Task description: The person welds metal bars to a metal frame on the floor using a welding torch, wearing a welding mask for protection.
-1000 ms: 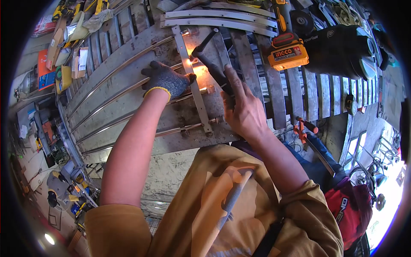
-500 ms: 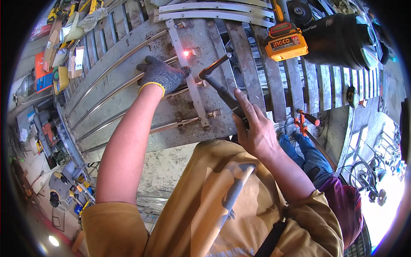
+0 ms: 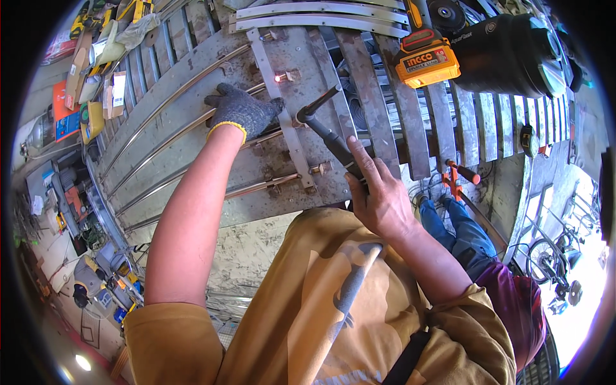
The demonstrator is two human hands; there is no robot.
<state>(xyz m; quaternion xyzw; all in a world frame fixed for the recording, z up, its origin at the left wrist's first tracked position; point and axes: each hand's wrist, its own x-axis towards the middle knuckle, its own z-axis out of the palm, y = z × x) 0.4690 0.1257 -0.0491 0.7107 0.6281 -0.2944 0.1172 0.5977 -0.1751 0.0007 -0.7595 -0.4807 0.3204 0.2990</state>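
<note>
My right hand point(image 3: 384, 202) is closed around the dark handle of a TIG welding torch point(image 3: 330, 138), its index finger stretched along the top. The torch head sits just right of a flat metal strip point(image 3: 282, 106) lying across several thin curved metal rods point(image 3: 176, 136). My left hand point(image 3: 240, 114), in a grey knit glove with a yellow cuff, rests over the rods with fingers apart, one fingertip touching the strip. A small red-hot spot point(image 3: 277, 78) glows where the strip meets a rod end, beyond the torch head.
Curved metal strips point(image 3: 321, 18) lie at the far edge of the slatted bench point(image 3: 410, 131). A cordless tool with a yellow battery point(image 3: 428, 64) and a large black flask point(image 3: 504, 56) stand far right. An orange clamp point(image 3: 457, 176) is at the near edge. Another person's legs point(image 3: 462, 228) show at right.
The bright glow at the joint has dwindled to a small red spot. The torch head has tipped slightly and shifted a little left and down. My left hand has stayed in place.
</note>
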